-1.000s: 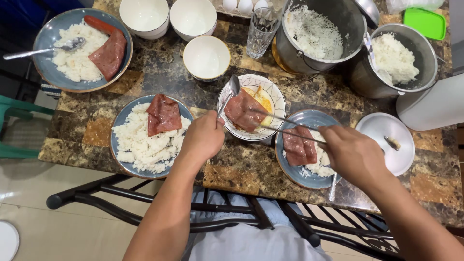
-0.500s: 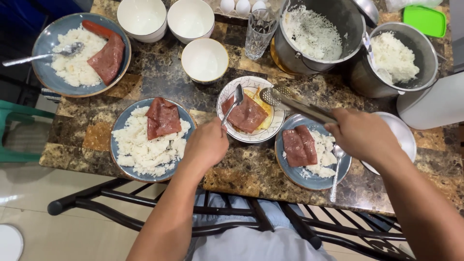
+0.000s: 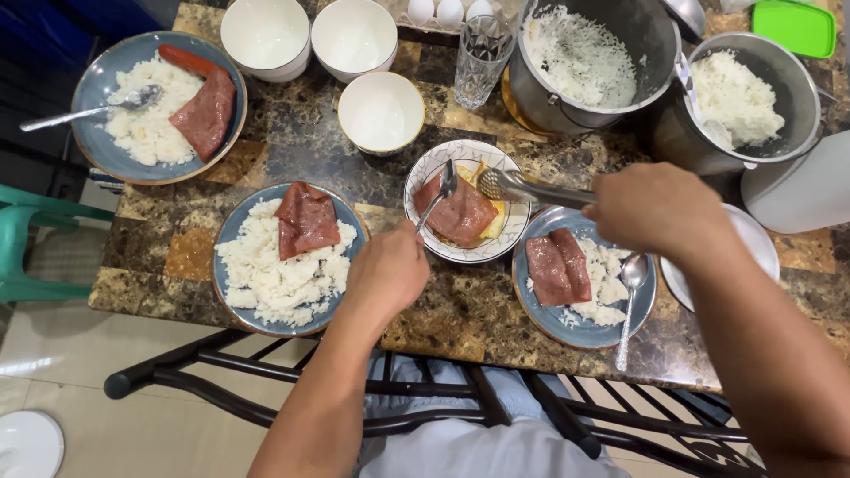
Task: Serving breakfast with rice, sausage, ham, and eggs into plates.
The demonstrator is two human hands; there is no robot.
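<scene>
3 blue plates already carry rice and meat; my left hand [image 3: 390,270] grips a spoon [image 3: 440,193] and my right hand [image 3: 651,211] clamps tongs [image 3: 531,188] over the last meat slice [image 3: 459,213] in the patterned bowl [image 3: 425,177], not yet lifted.

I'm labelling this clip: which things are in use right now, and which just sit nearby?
In use: left hand with spoon, right hand with tongs, patterned bowl holding a meat slice.

Nearby: rice plates, white bowls, glass, two pots.
</scene>
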